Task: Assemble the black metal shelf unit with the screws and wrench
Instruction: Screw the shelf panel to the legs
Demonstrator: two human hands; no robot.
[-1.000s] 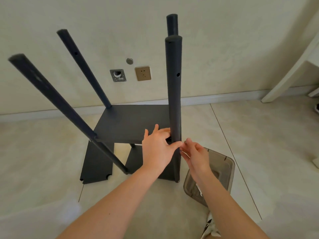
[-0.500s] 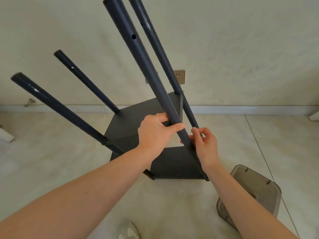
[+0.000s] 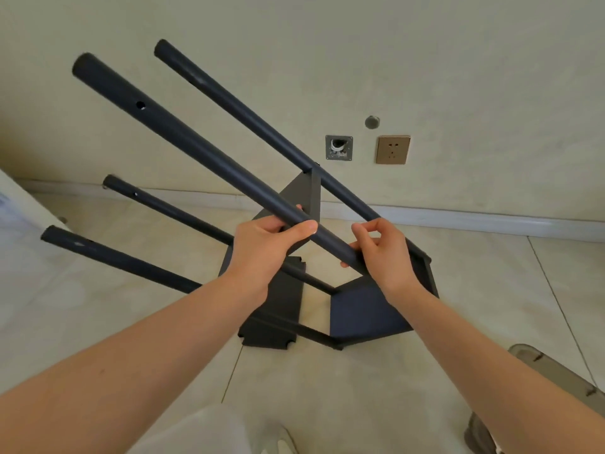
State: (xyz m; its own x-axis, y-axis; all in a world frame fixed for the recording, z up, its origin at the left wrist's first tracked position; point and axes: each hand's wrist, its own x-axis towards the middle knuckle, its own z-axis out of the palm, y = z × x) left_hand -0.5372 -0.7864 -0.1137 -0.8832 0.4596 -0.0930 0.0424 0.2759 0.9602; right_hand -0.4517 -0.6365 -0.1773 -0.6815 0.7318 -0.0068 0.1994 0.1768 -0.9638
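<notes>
The black metal shelf unit is tipped steeply to the left over the tiled floor, its several poles slanting up and left. My left hand is wrapped around the nearest pole, thumb on top. My right hand pinches the same pole lower down, close to where it meets the dark shelf panel. A second loose black panel lies flat on the floor under the frame. No screws or wrench can be seen.
A smoky translucent plastic bin sits on the floor at the lower right. The wall behind carries a gold socket and an open wall box. A white furniture edge shows at the left.
The shelf unit went from upright to leaning far left, and it has tilted further over the last half second. Both hands stayed on the near pole.
</notes>
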